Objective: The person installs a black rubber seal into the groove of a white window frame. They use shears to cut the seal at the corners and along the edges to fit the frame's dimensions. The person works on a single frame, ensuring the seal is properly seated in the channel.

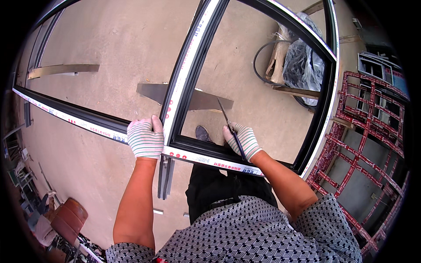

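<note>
A large window frame (177, 90), black with white printed protective film along its faces, lies raised in front of me. My left hand (147, 138), in a striped knit glove, is closed over its near rail, left of the upright bar, with the thumb beside that bar. Similarly gloved, my right hand (245, 139) grips a pair of dark scissors (225, 115) above the near rail of the right-hand opening. The blades point forward and slightly left, over the opening and apart from the bars. Part of the handles is hidden by my fingers.
Beneath the frame is a flat support bar (210, 101); another support (66, 69) lies far left. Clear plastic wrapping (302, 63) and a wooden piece (277, 61) show through the right opening. Red-wrapped frames (351, 153) stack at right. A brown chair (70, 219) stands lower left.
</note>
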`<state>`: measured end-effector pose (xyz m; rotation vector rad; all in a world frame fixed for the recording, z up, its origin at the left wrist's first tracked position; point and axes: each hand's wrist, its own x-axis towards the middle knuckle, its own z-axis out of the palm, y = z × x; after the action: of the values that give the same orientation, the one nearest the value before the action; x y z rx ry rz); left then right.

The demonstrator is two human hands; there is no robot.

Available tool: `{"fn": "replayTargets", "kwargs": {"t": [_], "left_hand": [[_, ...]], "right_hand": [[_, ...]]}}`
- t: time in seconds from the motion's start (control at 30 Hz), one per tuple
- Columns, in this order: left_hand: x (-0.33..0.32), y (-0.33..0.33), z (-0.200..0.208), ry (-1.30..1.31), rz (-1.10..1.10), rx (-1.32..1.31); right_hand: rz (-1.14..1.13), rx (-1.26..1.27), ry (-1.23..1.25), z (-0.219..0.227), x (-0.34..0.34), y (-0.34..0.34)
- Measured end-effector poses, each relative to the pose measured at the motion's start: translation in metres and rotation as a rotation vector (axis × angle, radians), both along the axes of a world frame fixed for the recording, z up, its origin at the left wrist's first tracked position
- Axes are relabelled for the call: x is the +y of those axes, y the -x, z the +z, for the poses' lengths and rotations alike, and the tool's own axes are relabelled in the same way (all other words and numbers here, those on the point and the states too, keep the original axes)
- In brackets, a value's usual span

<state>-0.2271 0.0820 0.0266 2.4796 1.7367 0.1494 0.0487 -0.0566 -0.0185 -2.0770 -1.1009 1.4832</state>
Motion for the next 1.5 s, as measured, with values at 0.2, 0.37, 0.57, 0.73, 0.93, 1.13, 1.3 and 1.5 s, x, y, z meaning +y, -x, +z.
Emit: {"fn": "replayTargets", "kwargs": {"t": [0.2, 0.37, 0.57, 0.73, 0.93, 1.13, 1.3, 1.5], "left_hand": [[-0.002, -0.001, -0.009, 0.026, -0.017, 0.029], [0.005, -0.017, -0.002, 0.322, 0.186, -0.095], [0.062, -0.114, 0.0, 0.401, 0.291, -0.058], [0.122, -0.18, -0.005, 0.406, 0.36, 0.028], [0.175, -0.23, -0.017, 0.416, 0.385, 0.063], [0.181, -0.238, -0.019, 0.365, 0.382, 0.061], [0.184, -0.237, -0.019, 0.395, 0.384, 0.045], [0.186, -0.239, -0.019, 0.395, 0.371, -0.024]], "right_hand": [[-0.137, -0.085, 0.022, -0.006, -0.03, -0.033], [-0.197, -0.079, 0.047, 0.0, -0.032, -0.057], [-0.239, -0.049, 0.071, 0.001, -0.014, -0.089], [-0.266, -0.022, 0.007, 0.001, 0.01, -0.113], [-0.266, 0.034, -0.045, -0.031, 0.069, -0.143], [-0.193, 0.055, -0.081, -0.037, 0.174, -0.171], [-0.051, -0.037, -0.084, -0.027, 0.253, -0.19], [-0.066, 0.104, 0.034, -0.015, 0.31, -0.211]]}}
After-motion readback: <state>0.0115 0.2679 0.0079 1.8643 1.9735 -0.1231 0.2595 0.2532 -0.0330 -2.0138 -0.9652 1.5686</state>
